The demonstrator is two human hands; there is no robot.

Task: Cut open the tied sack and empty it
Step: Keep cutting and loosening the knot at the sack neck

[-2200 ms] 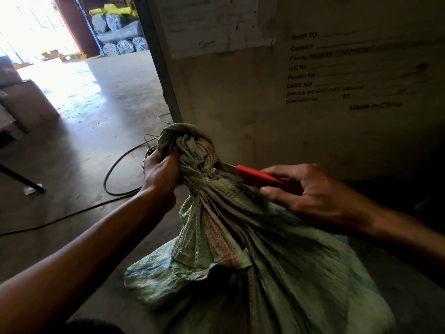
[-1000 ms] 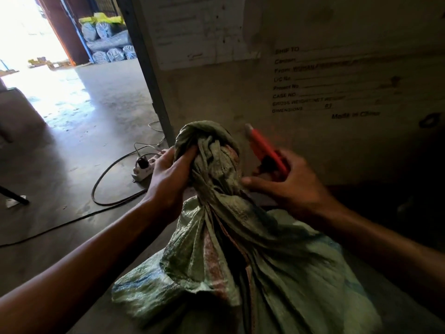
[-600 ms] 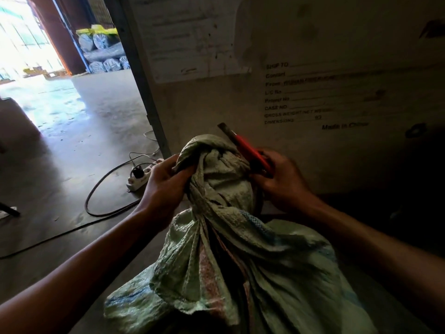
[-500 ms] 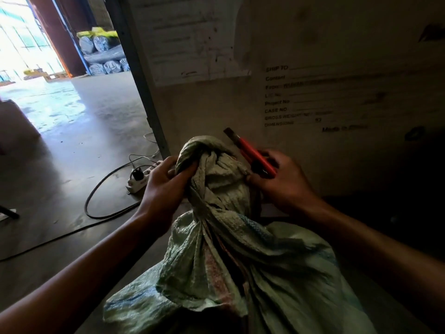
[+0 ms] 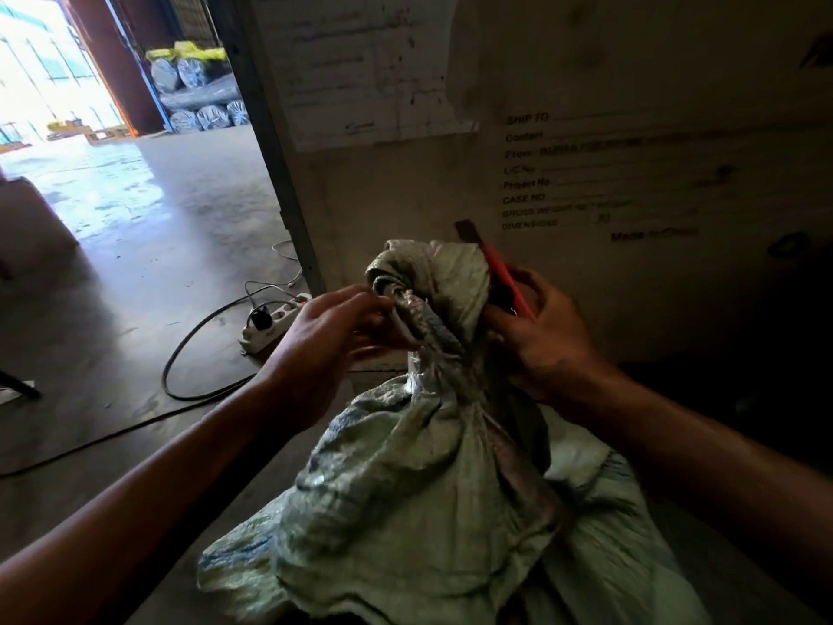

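Note:
A pale green woven sack (image 5: 432,489) stands on the floor in front of me, its neck bunched into a knot (image 5: 432,286) at the top. My left hand (image 5: 324,349) is at the knot's left side, fingertips pinching a pale strand of the tie. My right hand (image 5: 536,345) presses against the knot's right side and grips a red utility knife (image 5: 500,272), whose dark blade tip points up and away behind the knot.
A large pale crate wall (image 5: 586,128) with printed shipping text rises right behind the sack. A white power strip (image 5: 270,322) and black cables lie on the concrete floor to the left. Wrapped rolls (image 5: 198,97) are stacked by the bright doorway far left.
The knife came off the sack's neck and now points upward behind the knot. My left hand let go of its full grip on the knot and now pinches a strand of the tie.

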